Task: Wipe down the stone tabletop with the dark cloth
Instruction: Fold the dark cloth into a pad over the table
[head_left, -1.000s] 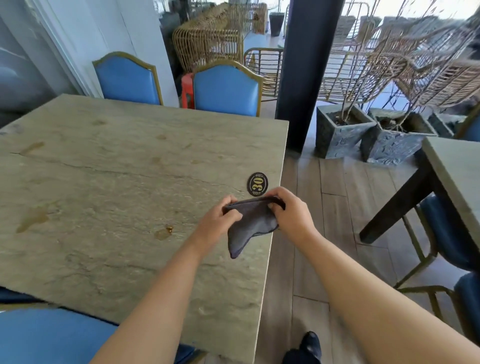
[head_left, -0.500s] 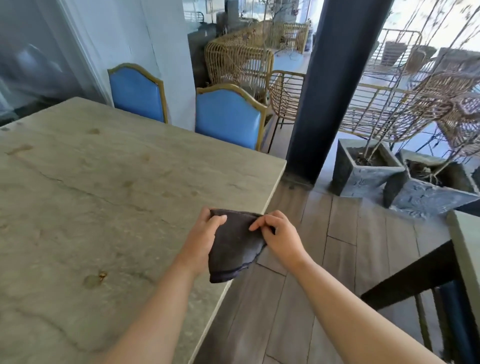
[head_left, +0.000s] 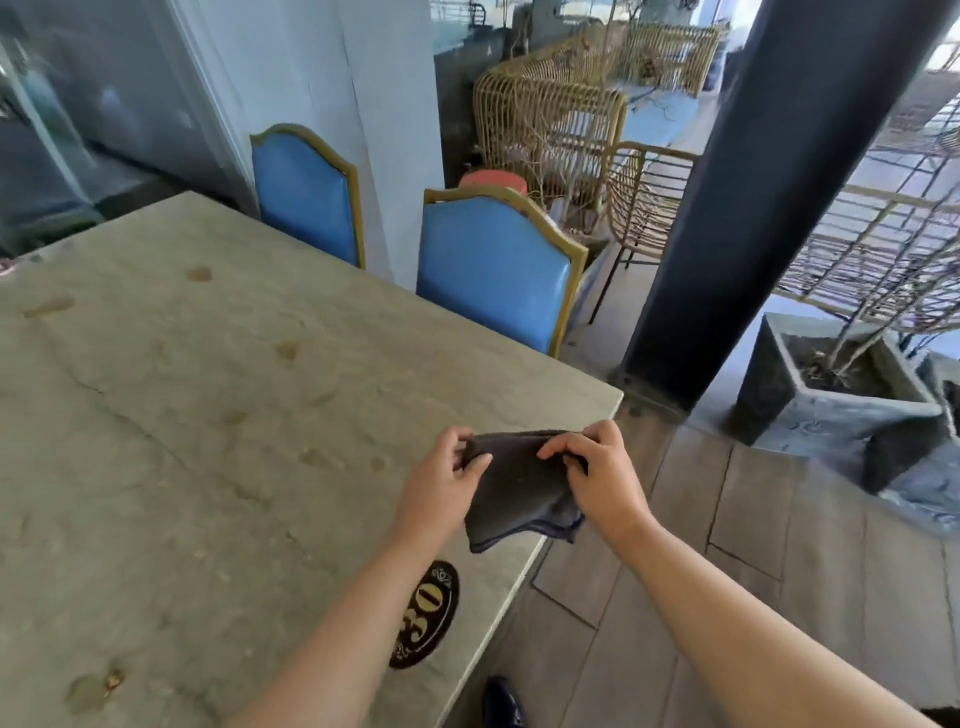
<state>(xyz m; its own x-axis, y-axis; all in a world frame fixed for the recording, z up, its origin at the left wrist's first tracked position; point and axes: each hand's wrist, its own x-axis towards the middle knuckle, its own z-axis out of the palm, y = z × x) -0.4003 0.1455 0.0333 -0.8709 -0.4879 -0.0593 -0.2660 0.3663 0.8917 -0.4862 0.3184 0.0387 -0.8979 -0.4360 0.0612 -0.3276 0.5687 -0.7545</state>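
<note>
Since half a second ago the view has swung left and dipped, so the number plaque (head_left: 424, 614) is back in sight at about 6 o'clock of the hands, and the hands have drawn closer along the cloth's top edge. The left hand (head_left: 441, 486) pinches the dark cloth (head_left: 519, 493) at its 9 o'clock corner, thumb over the front, fingers curled behind; the right hand (head_left: 597, 475) grips the 3 o'clock side, fingers bent over the fold. Both are clamped on the cloth, which hangs folded between them just above the table's right edge (whether it touches the stone I cannot tell). This looks like the step of folding the cloth into a pad; no wiping has begun. Next, one hand should press the pad flat on the tabletop (head_left: 208, 415) and sweep toward the stains (head_left: 200, 274) at 10 and 11 o'clock. Two blue chairs (head_left: 493, 270) stand at 12 o'clock, a dark pillar (head_left: 753, 208) at 1 o'clock, and a stone planter (head_left: 831, 410) at 3 o'clock.
</note>
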